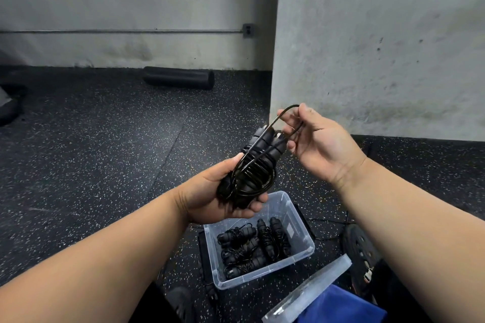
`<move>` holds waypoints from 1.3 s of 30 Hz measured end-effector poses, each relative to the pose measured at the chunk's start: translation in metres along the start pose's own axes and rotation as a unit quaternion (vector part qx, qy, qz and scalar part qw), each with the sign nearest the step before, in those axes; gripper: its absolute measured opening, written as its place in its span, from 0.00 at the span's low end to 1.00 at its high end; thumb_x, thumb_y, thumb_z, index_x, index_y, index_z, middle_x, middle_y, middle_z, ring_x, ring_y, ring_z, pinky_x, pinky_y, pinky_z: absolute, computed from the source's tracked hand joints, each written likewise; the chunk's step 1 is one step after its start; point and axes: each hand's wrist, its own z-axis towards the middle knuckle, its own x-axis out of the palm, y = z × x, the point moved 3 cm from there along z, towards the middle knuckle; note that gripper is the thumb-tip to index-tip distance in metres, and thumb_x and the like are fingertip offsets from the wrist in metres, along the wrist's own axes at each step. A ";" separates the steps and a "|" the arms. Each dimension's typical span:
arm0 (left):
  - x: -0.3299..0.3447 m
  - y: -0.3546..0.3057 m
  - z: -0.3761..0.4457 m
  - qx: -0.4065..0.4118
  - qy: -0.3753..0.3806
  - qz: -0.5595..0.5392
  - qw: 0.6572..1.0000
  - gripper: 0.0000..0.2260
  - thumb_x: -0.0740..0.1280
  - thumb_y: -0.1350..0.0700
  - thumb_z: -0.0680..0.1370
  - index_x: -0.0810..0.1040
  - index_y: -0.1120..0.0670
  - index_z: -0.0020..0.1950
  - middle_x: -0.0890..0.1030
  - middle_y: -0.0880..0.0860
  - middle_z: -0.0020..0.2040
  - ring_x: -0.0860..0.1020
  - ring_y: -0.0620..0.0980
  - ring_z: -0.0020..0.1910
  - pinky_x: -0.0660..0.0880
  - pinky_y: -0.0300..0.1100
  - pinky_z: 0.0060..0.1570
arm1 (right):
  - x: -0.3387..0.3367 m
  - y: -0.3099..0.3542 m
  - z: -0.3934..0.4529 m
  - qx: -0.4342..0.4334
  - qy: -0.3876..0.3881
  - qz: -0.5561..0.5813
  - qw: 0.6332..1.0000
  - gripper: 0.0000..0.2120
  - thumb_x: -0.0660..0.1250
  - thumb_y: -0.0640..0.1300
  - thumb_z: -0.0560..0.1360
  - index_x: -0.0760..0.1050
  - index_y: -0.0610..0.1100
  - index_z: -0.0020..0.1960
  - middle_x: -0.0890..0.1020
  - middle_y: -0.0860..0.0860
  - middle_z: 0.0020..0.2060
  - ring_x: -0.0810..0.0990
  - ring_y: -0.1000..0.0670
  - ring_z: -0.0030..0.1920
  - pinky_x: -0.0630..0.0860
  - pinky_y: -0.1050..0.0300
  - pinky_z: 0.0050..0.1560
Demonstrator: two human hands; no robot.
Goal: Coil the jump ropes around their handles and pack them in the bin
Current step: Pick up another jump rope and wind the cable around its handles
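Left hand clenched round coiled jump rope handles; right hand pinching last rope loop. Best tucked snug under wraps before dropping into bin.

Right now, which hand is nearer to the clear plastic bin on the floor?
Left. The left hand, gripping the coiled jump rope, sits just above the clear plastic bin in the picture; the right hand is higher, pinching the rope's last loop.

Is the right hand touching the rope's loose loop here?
Touching. The head view shows the right hand with its thumb and fingers pinching the rope loop that rises from the coiled handles in the left hand.
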 end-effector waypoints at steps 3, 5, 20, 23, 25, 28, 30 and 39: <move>0.004 -0.002 -0.002 -0.004 0.022 -0.002 1.000 0.32 0.75 0.31 0.72 0.86 0.57 0.62 0.86 0.58 0.53 0.86 0.52 0.48 0.83 0.44 0.50 | 0.002 -0.007 -0.002 0.010 0.005 0.024 1.000 0.11 0.57 0.51 0.86 0.72 0.49 0.47 0.83 0.42 0.63 0.84 0.45 0.54 0.78 0.49 0.57; 0.006 0.000 -0.003 -0.006 0.028 -0.006 1.000 0.33 0.77 0.32 0.70 0.86 0.58 0.62 0.86 0.59 0.54 0.86 0.53 0.48 0.83 0.45 0.50 | 0.005 -0.013 -0.005 0.026 0.003 0.044 0.999 0.12 0.55 0.52 0.87 0.70 0.49 0.49 0.83 0.39 0.63 0.81 0.37 0.63 0.75 0.36 0.68; 0.026 0.018 0.008 -0.006 -0.031 0.020 0.999 0.25 0.62 0.44 0.78 0.79 0.61 0.66 0.83 0.62 0.59 0.83 0.61 0.50 0.80 0.51 0.49 | 0.001 -0.060 -0.003 0.027 -0.201 -0.010 0.979 0.13 0.59 0.54 0.86 0.72 0.45 0.51 0.85 0.44 0.34 0.83 0.44 0.33 0.83 0.44 0.38; 0.023 0.012 0.011 0.127 -0.159 0.116 0.972 0.24 0.59 0.44 0.82 0.77 0.61 0.66 0.82 0.64 0.56 0.80 0.60 0.52 0.78 0.59 0.55 | 0.001 -0.062 -0.002 0.010 -0.230 -0.021 0.973 0.14 0.58 0.53 0.86 0.72 0.46 0.48 0.82 0.41 0.42 0.81 0.42 0.41 0.82 0.37 0.49; 0.023 0.005 0.006 0.178 -0.241 0.201 0.932 0.25 0.65 0.38 0.79 0.75 0.49 0.72 0.83 0.59 0.59 0.82 0.55 0.56 0.82 0.55 0.57 | 0.001 -0.064 -0.002 -0.009 -0.255 -0.043 0.966 0.15 0.57 0.52 0.86 0.72 0.45 0.47 0.81 0.40 0.44 0.79 0.42 0.44 0.81 0.39 0.51; 0.023 0.005 -0.002 0.204 -0.309 0.435 0.821 0.28 0.72 0.36 0.74 0.71 0.38 0.73 0.81 0.42 0.61 0.82 0.41 0.58 0.80 0.43 0.58 | -0.002 -0.069 -0.002 -0.032 -0.296 -0.084 0.951 0.16 0.56 0.53 0.86 0.74 0.45 0.46 0.81 0.41 0.44 0.80 0.42 0.45 0.81 0.42 0.52; 0.025 0.008 -0.001 0.223 -0.331 0.511 0.761 0.23 0.71 0.41 0.78 0.72 0.36 0.72 0.80 0.36 0.62 0.78 0.35 0.61 0.75 0.39 0.63 | -0.002 -0.072 -0.001 -0.021 -0.306 -0.086 0.948 0.16 0.57 0.53 0.86 0.74 0.45 0.45 0.82 0.41 0.44 0.82 0.40 0.47 0.82 0.40 0.55; 0.014 0.007 0.001 0.233 -0.376 0.417 0.794 0.09 0.63 0.46 0.86 0.80 0.36 0.62 0.85 0.46 0.54 0.84 0.52 0.55 0.82 0.57 0.58 | 0.013 -0.076 0.000 0.028 -0.192 -0.014 0.981 0.27 0.63 0.69 0.78 0.76 0.43 0.52 0.84 0.47 0.37 0.85 0.47 0.38 0.86 0.48 0.44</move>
